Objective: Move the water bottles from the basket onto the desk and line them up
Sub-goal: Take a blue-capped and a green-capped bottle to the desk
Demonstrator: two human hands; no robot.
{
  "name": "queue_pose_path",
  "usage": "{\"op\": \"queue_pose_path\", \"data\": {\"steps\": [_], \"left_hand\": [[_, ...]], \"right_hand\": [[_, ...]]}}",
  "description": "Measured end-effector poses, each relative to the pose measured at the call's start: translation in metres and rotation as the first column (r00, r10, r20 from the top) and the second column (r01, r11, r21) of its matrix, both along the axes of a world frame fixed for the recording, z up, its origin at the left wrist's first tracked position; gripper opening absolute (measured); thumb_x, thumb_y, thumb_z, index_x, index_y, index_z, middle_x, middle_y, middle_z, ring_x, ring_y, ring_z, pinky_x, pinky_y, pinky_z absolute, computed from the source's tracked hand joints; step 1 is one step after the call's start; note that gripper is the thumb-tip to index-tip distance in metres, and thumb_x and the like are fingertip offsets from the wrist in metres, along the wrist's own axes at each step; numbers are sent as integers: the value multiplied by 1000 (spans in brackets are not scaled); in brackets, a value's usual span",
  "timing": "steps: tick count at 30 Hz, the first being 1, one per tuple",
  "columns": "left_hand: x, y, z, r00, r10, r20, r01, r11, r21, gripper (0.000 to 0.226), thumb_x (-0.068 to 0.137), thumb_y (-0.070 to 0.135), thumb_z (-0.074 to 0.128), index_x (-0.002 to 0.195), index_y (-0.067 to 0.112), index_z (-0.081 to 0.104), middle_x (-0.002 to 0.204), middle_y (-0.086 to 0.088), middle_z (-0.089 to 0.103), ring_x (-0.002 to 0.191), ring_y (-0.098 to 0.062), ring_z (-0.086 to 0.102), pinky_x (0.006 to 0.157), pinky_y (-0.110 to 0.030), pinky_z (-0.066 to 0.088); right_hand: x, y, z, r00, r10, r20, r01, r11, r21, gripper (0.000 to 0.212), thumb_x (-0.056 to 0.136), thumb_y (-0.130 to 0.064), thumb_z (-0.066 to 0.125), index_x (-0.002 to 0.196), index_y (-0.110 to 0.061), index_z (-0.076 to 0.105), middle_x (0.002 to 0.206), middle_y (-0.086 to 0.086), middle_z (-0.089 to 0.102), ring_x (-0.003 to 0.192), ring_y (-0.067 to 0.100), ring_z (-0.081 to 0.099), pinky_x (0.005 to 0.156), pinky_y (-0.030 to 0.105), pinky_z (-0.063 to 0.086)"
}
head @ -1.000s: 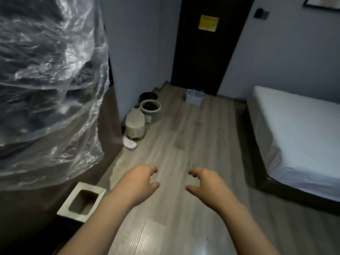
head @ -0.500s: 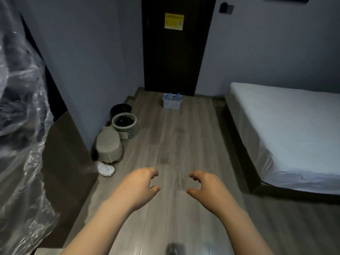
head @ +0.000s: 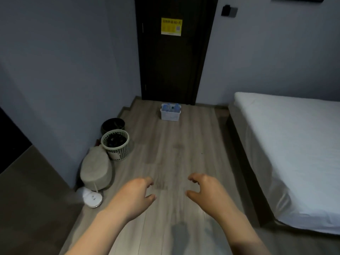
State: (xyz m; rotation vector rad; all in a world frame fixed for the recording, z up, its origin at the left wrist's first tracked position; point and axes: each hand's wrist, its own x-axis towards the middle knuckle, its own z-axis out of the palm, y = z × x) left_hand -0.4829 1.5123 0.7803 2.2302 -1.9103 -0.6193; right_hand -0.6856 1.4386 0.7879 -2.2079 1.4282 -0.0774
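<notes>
White basket (head: 170,115) on floor (head: 174,153) before dark door (head: 174,61), well ahead of both hands. Left hand (head: 135,196) and right hand (head: 207,194) held out, fingers loosely curled, empty. Water bottles (head: 170,107) inside basket.

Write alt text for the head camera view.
The left hand and right hand hover empty, fingers loosely curled, over a wood floor. Far ahead, a white basket of water bottles sits before a dark door; a white bed lies right, wastebaskets left.
</notes>
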Motion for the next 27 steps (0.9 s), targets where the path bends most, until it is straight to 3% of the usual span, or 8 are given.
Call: {"op": "queue_pose_path", "data": {"steps": [13,22,27], "left_hand": [[122,-236,-3,998,-43,-36,42,999,-22,40,88,37,55,125,23,51,125,4,57,115,-14,53,94,-24,42],[171,-390,-9,996,-82,-41,81,996,-27,40,89,40,55,125,23,51,126,4,58,116,-13,53,92,-21,39],[185,-489,-14,998,-51,-36,51,998,-21,41,90,37,55,128,21,51,130,1,56,120,-16,51,97,-23,40]], "right_hand": [[120,-230,-15,996,-85,-25,85,996,-3,50,87,-40,62,133,-28,49,132,-8,55,121,9,51,100,23,42],[166,-372,-29,995,-96,-25,95,995,-20,45,84,-42,66,127,-31,54,122,-11,62,104,2,59,82,13,46],[180,-476,-39,996,-87,-18,87,995,-46,46,84,-42,66,127,-30,55,122,-10,62,106,4,60,84,15,46]]}}
